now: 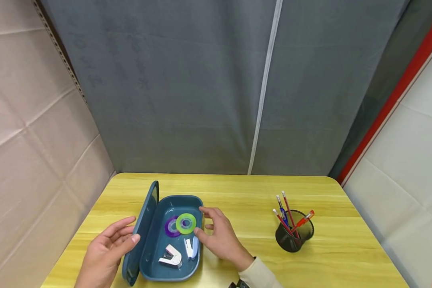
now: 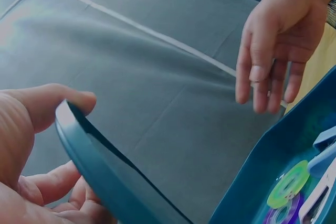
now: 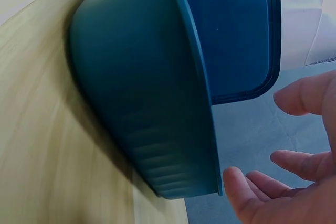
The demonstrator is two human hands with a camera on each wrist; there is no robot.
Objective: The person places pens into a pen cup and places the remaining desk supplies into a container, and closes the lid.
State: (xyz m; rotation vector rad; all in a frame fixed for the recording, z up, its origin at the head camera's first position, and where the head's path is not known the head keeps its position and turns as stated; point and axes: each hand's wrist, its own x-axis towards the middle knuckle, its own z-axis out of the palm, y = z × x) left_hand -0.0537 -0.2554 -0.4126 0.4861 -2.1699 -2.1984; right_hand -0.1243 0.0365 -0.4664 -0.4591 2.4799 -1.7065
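A dark blue plastic box sits on the table, its lid standing upright along the left side. Inside lie a green tape roll, partly over a purple tape roll, a small white V-shaped tool like a stapler and a light blue and white one. My left hand is at the lid's outer side, thumb and fingers spread near its edge; firm contact is unclear. Beside the box's right rim is my right hand, fingers loosely bent and holding nothing.
To the right stands a black mesh pen cup with several pencils and pens, one a red pen. The yellow wood-grain table ends at a grey curtain behind. Pale cloth walls flank both sides.
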